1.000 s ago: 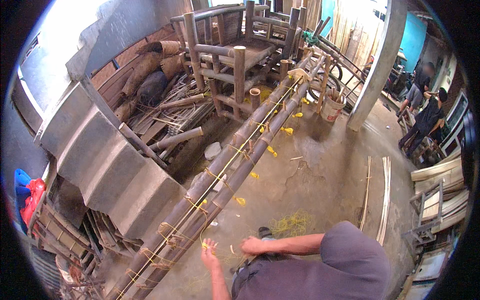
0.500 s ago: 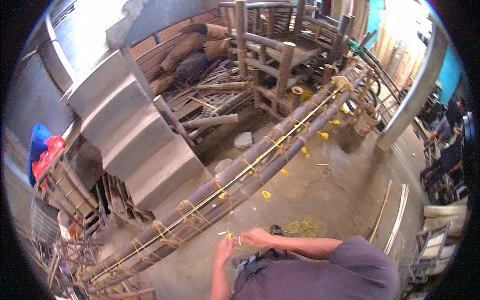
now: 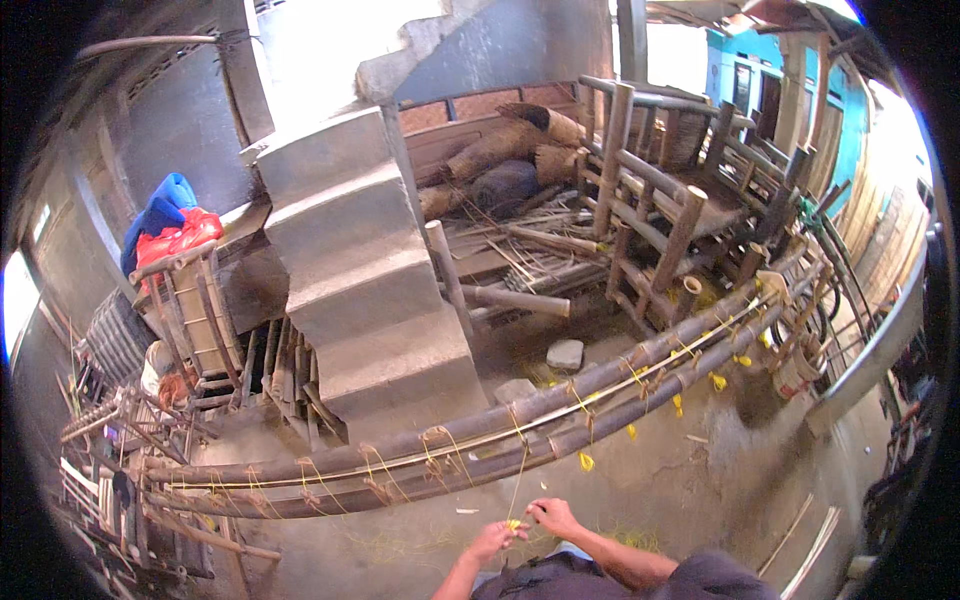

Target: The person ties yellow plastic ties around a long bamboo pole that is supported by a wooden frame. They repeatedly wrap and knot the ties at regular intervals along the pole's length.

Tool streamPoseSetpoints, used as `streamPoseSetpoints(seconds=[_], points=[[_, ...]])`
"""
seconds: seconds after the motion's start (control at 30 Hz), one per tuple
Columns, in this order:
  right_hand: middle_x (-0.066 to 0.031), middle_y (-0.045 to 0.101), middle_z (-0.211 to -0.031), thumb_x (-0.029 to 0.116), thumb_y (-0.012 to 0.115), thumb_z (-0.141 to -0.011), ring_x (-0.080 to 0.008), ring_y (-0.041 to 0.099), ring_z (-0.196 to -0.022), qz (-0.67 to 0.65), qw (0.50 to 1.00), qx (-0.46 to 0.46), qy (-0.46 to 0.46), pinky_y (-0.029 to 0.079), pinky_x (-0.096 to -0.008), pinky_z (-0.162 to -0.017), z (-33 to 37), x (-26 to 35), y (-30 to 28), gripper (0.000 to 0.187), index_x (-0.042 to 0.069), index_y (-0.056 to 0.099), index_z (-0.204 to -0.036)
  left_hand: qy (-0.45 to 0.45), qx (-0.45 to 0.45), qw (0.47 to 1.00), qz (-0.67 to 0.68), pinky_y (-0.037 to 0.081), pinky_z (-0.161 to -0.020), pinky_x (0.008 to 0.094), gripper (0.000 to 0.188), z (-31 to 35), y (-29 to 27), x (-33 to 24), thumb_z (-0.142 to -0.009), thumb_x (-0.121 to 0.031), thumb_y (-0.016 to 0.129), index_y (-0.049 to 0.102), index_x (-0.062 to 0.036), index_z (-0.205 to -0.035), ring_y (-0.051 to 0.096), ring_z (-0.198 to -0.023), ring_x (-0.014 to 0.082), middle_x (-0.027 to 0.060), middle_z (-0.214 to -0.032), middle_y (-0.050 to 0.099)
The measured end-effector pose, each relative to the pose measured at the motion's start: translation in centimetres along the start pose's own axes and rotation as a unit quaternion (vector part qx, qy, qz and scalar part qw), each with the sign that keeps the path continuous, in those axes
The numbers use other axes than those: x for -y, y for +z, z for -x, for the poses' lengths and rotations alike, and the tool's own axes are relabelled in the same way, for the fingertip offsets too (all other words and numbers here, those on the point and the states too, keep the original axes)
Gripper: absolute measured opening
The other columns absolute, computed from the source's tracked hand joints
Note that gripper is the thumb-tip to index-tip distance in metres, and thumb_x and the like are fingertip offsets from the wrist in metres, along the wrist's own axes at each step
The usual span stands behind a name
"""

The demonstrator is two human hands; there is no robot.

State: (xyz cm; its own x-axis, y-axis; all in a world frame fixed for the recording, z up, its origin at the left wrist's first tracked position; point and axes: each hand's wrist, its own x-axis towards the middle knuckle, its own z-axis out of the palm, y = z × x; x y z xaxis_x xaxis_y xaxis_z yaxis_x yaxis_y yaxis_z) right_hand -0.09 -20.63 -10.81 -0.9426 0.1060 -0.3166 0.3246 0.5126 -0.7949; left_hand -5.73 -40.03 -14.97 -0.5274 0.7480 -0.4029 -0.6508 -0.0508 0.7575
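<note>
My left hand (image 3: 488, 543) is closed on a small bundle of yellow cord (image 3: 514, 525). A thin strand rises from this bundle to the long bamboo poles (image 3: 560, 442) in front of me. Just right of it and slightly higher, my right hand (image 3: 556, 518) has its fingers curled in a pinch; what they hold is too small to make out. Thin cords are tied around the two dark poles at intervals, and a pale yellow strip (image 3: 620, 385) runs between them. Several yellow cord bundles, one of them a near bundle (image 3: 586, 462), hang along the poles' near side.
Concrete stairs (image 3: 375, 300) rise beyond the poles. A bamboo bench frame (image 3: 680, 230) stands at the far right, and woven baskets (image 3: 495, 150) lie behind cut bamboo. Loose yellow cord (image 3: 620, 541) lies on the floor near my body. At the left, a red bag (image 3: 180, 235) rests on a bamboo rack.
The view has swung left and up, so the stairs and poles sit further right. My right hand has moved slightly up and apart from my left, which keeps the yellow bundle.
</note>
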Motion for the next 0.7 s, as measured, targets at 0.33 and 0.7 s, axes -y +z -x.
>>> streamPoseSetpoints(seconds=[0.33, 0.7], points=[[-0.0153, 0.064, -0.083, 0.034, 0.047, -0.089, -0.0325, 0.062, -0.076, -0.008, 0.996, 0.077, -0.038, 0.048, -0.04, -0.068, 0.2, 2.6, -0.2, 0.03, 0.009, 0.063, -0.094, -0.08, -0.076, 0.951, -0.29, 0.033, -0.048, 0.0148, 0.042, 1.9, 4.1, -4.3, -0.081, -0.002, 0.043, 0.048, 0.0061, -0.122, 0.04, -0.053, 0.0022, 0.0073, -0.098, 0.064], [-0.0115, 0.065, -0.078, 0.025, 0.048, -0.085, -0.0284, 0.062, -0.07, 0.058, 0.952, 0.211, -0.216, 0.048, -0.0409, -0.067, 2.0, 2.7, 1.1, 0.025, 0.009, 0.064, -0.096, -0.085, -0.143, 0.983, 0.082, 0.039, -0.049, 0.0188, 0.032, -1.5, 1.9, -1.6, -0.084, -0.006, 0.046, 0.053, 0.0056, -0.114, 0.045, -0.053, 0.005, 0.0077, -0.091, 0.064]])
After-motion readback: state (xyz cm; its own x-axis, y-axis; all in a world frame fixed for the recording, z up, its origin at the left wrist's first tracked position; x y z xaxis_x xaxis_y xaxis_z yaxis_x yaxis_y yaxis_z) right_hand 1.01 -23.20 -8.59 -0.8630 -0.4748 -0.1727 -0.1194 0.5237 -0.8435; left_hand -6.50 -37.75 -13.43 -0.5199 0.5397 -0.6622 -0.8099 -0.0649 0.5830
